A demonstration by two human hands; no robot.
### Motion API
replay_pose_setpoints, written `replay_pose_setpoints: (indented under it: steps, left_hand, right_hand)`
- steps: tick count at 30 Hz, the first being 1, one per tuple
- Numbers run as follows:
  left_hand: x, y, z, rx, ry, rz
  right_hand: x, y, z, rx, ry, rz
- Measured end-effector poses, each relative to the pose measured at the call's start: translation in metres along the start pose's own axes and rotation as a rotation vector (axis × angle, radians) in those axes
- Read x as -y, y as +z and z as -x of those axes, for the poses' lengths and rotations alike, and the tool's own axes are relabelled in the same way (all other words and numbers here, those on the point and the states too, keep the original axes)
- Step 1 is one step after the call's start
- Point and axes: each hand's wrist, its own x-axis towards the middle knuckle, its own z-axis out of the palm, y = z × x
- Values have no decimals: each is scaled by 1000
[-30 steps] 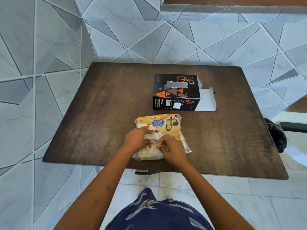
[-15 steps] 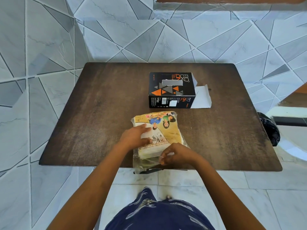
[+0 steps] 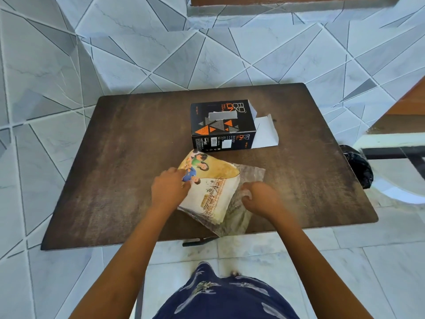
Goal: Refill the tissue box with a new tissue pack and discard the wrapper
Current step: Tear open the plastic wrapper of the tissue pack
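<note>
1. The tissue pack (image 3: 211, 192) lies on the dark wooden table (image 3: 115, 169), near the front edge, with its long axis running from about 11 o'clock to 5 o'clock as the head camera sees it.
2. The left hand (image 3: 169, 188) presses on the pack's left side with its fingers bent over the printed picture — it looks closed on the pack, holding it in place.
3. The right hand (image 3: 258, 196) is at about 3 o'clock from the pack, fist closed on the clear plastic wrapper (image 3: 249, 178), which already hangs loose and empty on that side.
4. The black and orange tissue box (image 3: 222, 125) stands at about 12 o'clock from the pack, just beside its far corner; its white end flap (image 3: 264, 134) is open toward 3 o'clock.
5. My judgement: the wrapper must come off toward 4 o'clock, along the pack's long axis, while the left hand keeps the tissues back — then the pack goes into the box through the open right end, so the right hand is nearer to that opening.
6. A black bag (image 3: 357, 166) sits beyond the table's right edge, perhaps for the wrapper.
</note>
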Motion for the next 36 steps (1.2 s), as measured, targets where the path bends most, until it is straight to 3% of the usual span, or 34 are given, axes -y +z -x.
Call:
replay_pose_setpoints:
  steps: [4,10,15,17,19,23,28,31,34,36]
  left_hand:
    - [21,6,-9,175,-82,176]
    - [14,7,11,251,-114,8]
    - [-1,5,9,260,-161,-191]
    - [-4,1,5,160,-136,-262]
    - [-5,1,-1,83,-49,-177]
    - [-7,14,-9,284,168,7]
    - [-15,20,-8,246,179,-117]
    - [-22,17,-14,209,196,-139]
    - [-32,17,-22,187,206,-122]
    - [-36,18,-25,194,198,-125]
  right_hand:
    - [13,22,3,-30,87,-217]
    - [6,39,4,-211,324,-136]
    - [-5,29,-10,-294,299,-241]
    - [-8,23,-16,-367,311,-262]
    - [-11,19,-21,-455,324,-302]
    - [-18,10,-22,-520,337,-394]
    - [-28,3,-15,-564,380,-454]
    - [-38,0,-14,-500,416,-452]
    - [-43,5,-14,-270,413,-439]
    - [-42,9,-12,-224,372,-407]
